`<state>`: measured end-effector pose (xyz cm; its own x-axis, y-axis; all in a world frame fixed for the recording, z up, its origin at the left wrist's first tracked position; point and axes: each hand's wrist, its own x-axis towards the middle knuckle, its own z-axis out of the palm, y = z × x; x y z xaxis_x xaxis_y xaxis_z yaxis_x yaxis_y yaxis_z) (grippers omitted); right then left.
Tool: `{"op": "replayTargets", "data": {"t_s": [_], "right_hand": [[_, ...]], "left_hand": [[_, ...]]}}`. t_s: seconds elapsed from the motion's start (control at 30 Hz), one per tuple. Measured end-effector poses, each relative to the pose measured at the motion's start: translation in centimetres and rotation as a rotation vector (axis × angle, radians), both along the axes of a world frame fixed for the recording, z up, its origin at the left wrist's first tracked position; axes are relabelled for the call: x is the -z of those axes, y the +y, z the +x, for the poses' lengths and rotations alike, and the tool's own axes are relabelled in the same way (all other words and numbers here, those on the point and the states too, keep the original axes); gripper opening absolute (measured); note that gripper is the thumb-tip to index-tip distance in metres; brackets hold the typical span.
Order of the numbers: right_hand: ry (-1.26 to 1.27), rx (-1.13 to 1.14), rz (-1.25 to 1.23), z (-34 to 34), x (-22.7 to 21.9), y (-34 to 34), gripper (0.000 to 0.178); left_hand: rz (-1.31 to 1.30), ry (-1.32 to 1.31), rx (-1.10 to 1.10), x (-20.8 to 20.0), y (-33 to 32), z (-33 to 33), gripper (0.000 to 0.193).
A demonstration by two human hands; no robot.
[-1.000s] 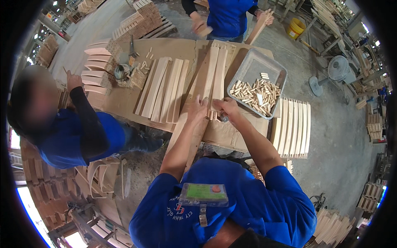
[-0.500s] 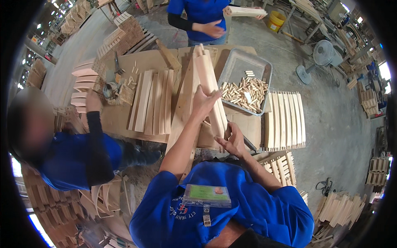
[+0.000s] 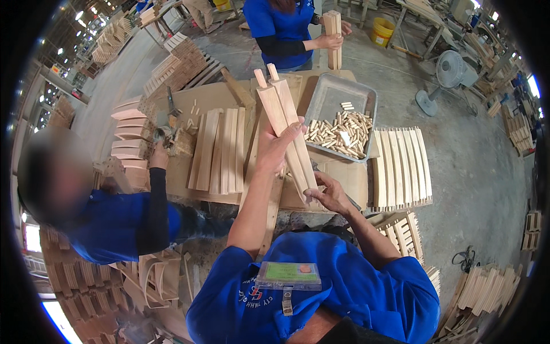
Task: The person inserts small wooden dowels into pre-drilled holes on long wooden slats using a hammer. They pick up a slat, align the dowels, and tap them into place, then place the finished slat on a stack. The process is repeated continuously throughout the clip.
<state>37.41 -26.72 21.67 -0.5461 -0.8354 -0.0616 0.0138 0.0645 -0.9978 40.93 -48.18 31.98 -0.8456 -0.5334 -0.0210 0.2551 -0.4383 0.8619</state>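
Note:
Two pale wooden slats [image 3: 278, 103], side by side and tilted, are held over the table, each with a round dowel sticking out of its far end. My left hand [image 3: 274, 146] wraps around the middle of both. Near their lower end, my right hand [image 3: 332, 196] grips them with the thumb on top. Just right of the slats lies a grey tray [image 3: 371, 103] with many loose wooden dowels [image 3: 349, 135] in its near half. A row of similar slats [image 3: 220, 152] rests on the cardboard-covered table [image 3: 189, 100], left of my left hand.
Across the table a co-worker [image 3: 283, 43] holds upright wooden pieces [image 3: 333, 43]. Another co-worker [image 3: 114, 223] stands at the left, one hand by a small container [image 3: 163, 135] and stacked curved pieces [image 3: 130, 129]. More slats [image 3: 401, 166] lie at right. A fan [image 3: 452, 71] stands beyond.
The slats have turned in my hands, showing both faces and dowels separately. The far co-worker's wood went from level to upright, now with both hands at it. The left co-worker's hand moved to the small container.

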Motion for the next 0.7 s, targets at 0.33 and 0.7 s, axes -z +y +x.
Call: {"op": "replayTargets", "data": {"t_s": [0.33,0.7], "right_hand": [[0.75,0.18,0.575,-1.4,5.8,3.2,0.05],[0.277,0.223,0.569,-1.5,7.4,6.5,0.031]], "left_hand": [[-0.159,0.051,-0.121,1.0,1.2,2.9,0.056],[-0.364,-0.015,-0.211,-0.5,2.3,4.6,0.064]]}}
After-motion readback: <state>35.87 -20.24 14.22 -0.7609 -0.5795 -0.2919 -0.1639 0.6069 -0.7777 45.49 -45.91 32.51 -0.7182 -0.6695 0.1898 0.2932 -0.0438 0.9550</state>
